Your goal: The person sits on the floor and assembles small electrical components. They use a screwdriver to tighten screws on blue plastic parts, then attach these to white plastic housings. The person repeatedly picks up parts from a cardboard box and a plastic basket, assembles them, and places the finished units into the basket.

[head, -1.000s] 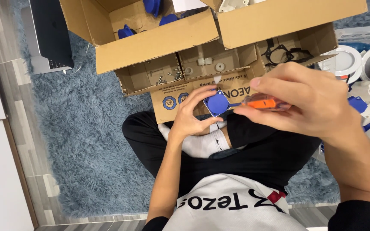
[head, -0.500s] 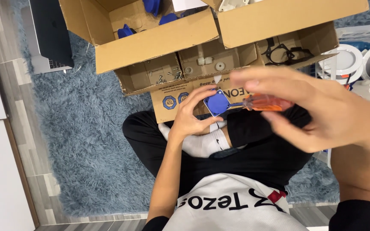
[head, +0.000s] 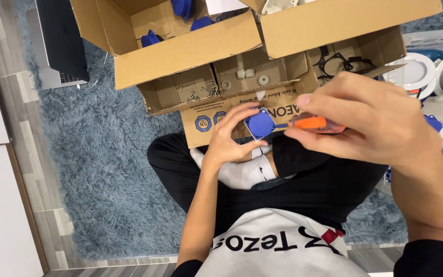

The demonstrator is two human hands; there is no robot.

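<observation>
Pinching a small blue cap (head: 260, 123) between the thumb and fingertips of the left hand (head: 232, 141), just in front of the compartment tray (head: 201, 128) and in mid-air above the crossed legs. Closing the right hand (head: 370, 128) around an orange-handled screwdriver (head: 311, 122), fingers curled over the handle, shaft pointing left and meeting the cap's right edge, also just in front of the tray.

Judging the main hazards:

- Risking a slip of the tip. Holding the cap unsupported, with nothing firm beneath it, and bracing only with the fingertips. Any sideways push could be sending the blade off the blue plastic and into the left thumb or fingers right beside it.
- Risking a twist in the pinch. Gripping only the cap's edges, so turning force could be rotating it or popping it loose.
- Risking lost small parts. Working over the shaggy blue rug (head: 103, 154) in front of the tray rather than over the tray's left compartment, where loose screws (head: 201, 92) are lying. Anything dropped would likely be sinking into the pile.
- Working partly blind: covering much of the tool with the right hand. Not being able to tell whether the tip is seated in a screw head.
</observation>
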